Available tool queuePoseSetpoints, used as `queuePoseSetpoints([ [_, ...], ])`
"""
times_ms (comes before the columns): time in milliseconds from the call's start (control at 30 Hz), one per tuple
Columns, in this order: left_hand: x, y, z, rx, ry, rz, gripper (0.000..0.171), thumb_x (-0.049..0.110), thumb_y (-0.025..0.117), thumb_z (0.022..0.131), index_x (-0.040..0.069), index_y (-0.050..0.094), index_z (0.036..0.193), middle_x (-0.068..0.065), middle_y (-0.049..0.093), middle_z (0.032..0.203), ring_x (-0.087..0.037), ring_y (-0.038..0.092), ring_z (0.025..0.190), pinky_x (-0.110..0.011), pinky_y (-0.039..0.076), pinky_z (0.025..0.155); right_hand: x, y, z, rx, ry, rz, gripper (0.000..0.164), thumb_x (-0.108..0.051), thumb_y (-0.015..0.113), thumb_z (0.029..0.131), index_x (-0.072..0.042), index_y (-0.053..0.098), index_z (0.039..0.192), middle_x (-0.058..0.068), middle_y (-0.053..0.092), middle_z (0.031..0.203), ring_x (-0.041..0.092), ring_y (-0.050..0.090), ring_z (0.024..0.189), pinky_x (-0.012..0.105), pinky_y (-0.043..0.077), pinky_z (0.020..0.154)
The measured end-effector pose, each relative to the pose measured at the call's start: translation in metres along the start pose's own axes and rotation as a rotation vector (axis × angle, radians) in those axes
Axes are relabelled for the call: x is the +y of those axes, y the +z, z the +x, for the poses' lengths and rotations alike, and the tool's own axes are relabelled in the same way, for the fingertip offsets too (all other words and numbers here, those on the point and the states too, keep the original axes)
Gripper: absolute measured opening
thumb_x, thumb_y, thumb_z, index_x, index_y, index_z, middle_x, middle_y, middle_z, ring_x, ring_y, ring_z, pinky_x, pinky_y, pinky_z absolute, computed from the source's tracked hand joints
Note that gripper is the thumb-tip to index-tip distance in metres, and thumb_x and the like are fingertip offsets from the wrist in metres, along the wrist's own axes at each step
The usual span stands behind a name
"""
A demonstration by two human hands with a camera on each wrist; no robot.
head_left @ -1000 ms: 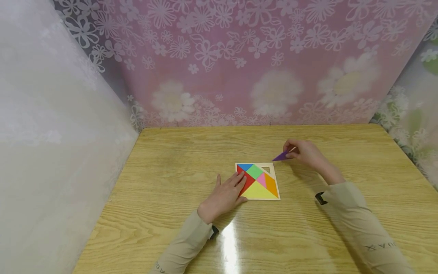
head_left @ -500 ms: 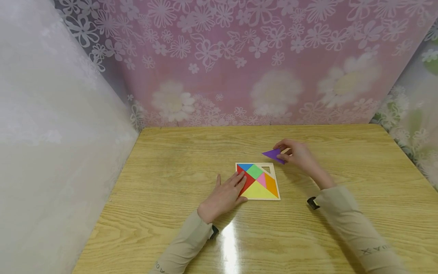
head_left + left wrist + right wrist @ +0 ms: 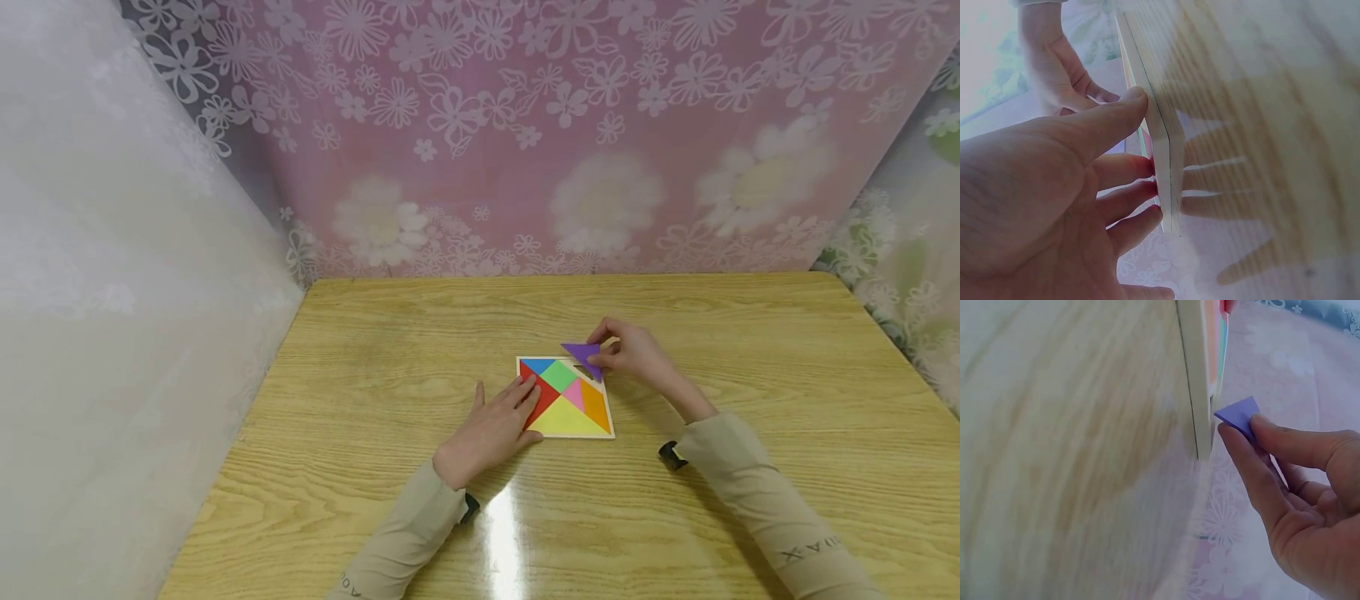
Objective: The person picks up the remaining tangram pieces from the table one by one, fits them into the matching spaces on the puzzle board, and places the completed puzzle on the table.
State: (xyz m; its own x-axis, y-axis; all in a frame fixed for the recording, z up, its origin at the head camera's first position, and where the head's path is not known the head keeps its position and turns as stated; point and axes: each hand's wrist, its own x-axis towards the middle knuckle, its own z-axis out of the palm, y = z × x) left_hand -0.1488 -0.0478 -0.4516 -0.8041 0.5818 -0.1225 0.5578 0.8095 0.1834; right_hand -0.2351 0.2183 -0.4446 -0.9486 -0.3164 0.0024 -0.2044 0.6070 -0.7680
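Observation:
A square tangram puzzle in a pale wooden frame (image 3: pixel 570 436) lies on the table. Red, blue, green, pink, orange and yellow pieces fill most of it. My right hand (image 3: pixel 633 357) pinches a purple triangle (image 3: pixel 581 357) between thumb and fingers, over the frame's far right corner, where the bare triangular recess (image 3: pixel 583 369) is partly covered. In the right wrist view the purple triangle (image 3: pixel 1239 415) is tilted beside the frame's edge. My left hand (image 3: pixel 491 429) rests with extended fingers on the red piece (image 3: pixel 534 406), its thumb along the frame's near edge, as the left wrist view shows.
The wooden table (image 3: pixel 375 375) stretches around the puzzle on all sides. Behind it hangs a pink flowered cloth (image 3: pixel 480 167), and a pale wall covering (image 3: pixel 135 292) borders the left side. Light glares off the tabletop near the left wrist.
The right hand has brought the purple triangle leftward and then nearer, from right of the frame to over its far right corner, turning it flatter to view. The left hand has stayed put.

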Motion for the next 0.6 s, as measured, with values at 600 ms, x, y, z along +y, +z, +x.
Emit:
queuePoseSetpoints([
  [600, -0.0004, 0.0003, 0.0006, -0.003, -0.003, -0.001, 0.071, 0.048, 0.056, 0.101, 0.011, 0.036, 0.158, -0.003, 0.026, 0.167, -0.019, 0.023, 0.154, -0.068, 0.02, 0.116, -0.0082, 0.003, 0.0034, -0.075, 0.025, -0.171, 0.023, -0.007, 0.082, 0.084, 0.0, 0.067, 0.1, 0.016, 0.07, 0.093, 0.022, 0.065, 0.077, 0.029, 0.051, 0.067],
])
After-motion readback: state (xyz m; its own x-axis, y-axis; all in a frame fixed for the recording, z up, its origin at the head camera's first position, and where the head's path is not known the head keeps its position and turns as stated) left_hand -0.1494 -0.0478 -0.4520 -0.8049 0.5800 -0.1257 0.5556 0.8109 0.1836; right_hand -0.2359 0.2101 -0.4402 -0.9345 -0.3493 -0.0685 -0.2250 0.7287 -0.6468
